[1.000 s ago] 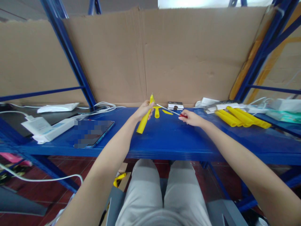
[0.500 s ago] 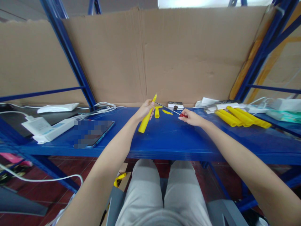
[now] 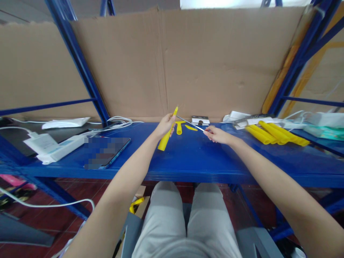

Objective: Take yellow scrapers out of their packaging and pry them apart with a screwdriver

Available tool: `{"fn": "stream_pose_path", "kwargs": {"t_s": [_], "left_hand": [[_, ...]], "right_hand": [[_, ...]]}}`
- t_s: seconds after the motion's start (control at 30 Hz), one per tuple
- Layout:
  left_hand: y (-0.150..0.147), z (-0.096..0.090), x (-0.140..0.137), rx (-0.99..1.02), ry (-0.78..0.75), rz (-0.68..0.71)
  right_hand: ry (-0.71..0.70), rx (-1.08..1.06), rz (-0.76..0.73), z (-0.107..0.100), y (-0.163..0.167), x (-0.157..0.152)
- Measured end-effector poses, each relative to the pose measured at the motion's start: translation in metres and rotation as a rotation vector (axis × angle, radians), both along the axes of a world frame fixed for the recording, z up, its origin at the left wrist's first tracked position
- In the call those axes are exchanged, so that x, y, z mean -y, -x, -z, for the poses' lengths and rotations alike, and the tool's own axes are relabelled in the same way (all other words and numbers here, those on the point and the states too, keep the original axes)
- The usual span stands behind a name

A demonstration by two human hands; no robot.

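My left hand (image 3: 166, 126) is wrapped round a yellow tube (image 3: 163, 143), which tilts with its narrow tip up and its wide end low over the blue shelf. Opposite it, my right hand (image 3: 216, 134) grips a screwdriver (image 3: 192, 123) whose thin metal shaft reaches left toward the tube's upper part. The fingers cover its handle; whether the shaft's tip touches the tube I cannot tell. Behind the hands lie a T-shaped yellow piece (image 3: 179, 128) and a flat yellow scrap (image 3: 191, 128).
Several yellow tubes (image 3: 274, 133) lie at the right on the blue shelf (image 3: 199, 157). A small black-and-white box (image 3: 200, 120) stands near the cardboard wall (image 3: 209, 64). At the left are a phone (image 3: 107, 152), a power strip (image 3: 64, 147) and white cables (image 3: 120, 122).
The screwdriver's red handle, visible before, is now hidden by my right hand's fingers. The yellow tube and my left hand have shifted very slightly left.
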State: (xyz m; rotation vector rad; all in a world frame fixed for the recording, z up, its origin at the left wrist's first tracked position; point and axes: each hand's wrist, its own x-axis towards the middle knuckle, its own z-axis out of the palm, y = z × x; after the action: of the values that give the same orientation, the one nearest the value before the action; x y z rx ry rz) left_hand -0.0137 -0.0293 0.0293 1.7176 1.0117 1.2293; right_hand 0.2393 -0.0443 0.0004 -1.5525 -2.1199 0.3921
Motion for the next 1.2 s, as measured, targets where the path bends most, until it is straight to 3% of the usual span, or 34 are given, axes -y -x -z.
{"fn": "stream_pose_path", "kwargs": {"t_s": [0.13,0.37,0.53,0.7,0.87,1.03,1.2], "left_hand": [[0.003,0.0,-0.002,-0.048,-0.054,-0.003],[0.003,0.001,-0.002,-0.104,-0.103,0.005],[0.004,0.003,-0.002,-0.12,-0.107,-0.018],[0.005,0.004,-0.004,-0.112,-0.115,-0.015],[0.005,0.004,-0.005,-0.12,-0.13,-0.019],[0.006,-0.001,-0.001,-0.127,-0.136,-0.058],[0.004,-0.005,0.003,-0.109,-0.144,-0.059]], "right_hand": [[-0.004,-0.016,-0.071,0.002,-0.003,-0.004],[-0.157,-0.045,-0.037,0.008,-0.009,-0.011],[-0.028,-0.039,-0.051,0.004,-0.003,-0.005],[-0.032,-0.076,-0.055,0.004,-0.003,-0.006],[-0.141,0.015,0.002,0.001,-0.004,-0.016],[-0.198,0.189,-0.046,-0.002,-0.001,-0.02],[-0.326,0.154,-0.022,0.005,-0.006,-0.025]]}}
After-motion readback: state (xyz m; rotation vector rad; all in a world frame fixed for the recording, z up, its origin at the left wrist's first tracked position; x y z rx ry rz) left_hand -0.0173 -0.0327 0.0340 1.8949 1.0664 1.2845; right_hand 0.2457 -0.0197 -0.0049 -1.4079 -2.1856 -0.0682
